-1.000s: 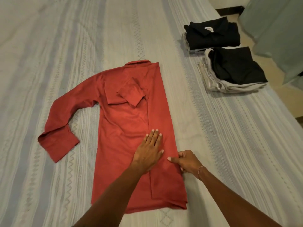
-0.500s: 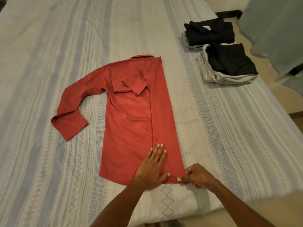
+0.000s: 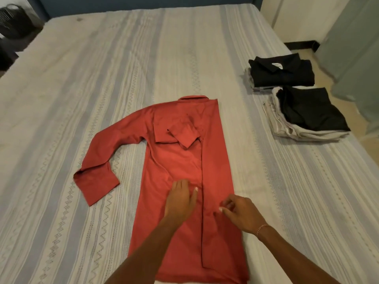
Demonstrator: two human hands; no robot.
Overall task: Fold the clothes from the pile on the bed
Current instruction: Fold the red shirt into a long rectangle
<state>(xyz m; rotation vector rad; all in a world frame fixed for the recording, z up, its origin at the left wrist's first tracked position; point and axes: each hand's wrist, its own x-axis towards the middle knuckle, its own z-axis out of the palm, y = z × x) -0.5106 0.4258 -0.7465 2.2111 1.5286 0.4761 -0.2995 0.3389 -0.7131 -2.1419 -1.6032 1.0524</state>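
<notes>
A red long-sleeved shirt [image 3: 180, 160] lies on the striped bed sheet [image 3: 82, 78], collar away from me. Its right side is folded inward, with that sleeve's cuff [image 3: 183, 135] doubled over the chest. The other sleeve [image 3: 102, 160] stretches out bent to the left. My left hand [image 3: 180, 199] rests flat on the lower middle of the shirt, beside the folded panel's edge. My right hand [image 3: 240, 214] is over the folded right panel with loosely curled fingers, holding nothing that I can see.
Two stacks of folded clothes sit near the bed's right edge: one topped by a black collared shirt [image 3: 281, 72], one with a black garment over pale grey ones [image 3: 307, 113]. A dark basket [image 3: 14, 19] stands beyond the far left corner. Floor lies to the right.
Both hands moved from the shirt's bottom hem up toward its middle. My right hand let go of the hem it was pinching. The shirt lies as before.
</notes>
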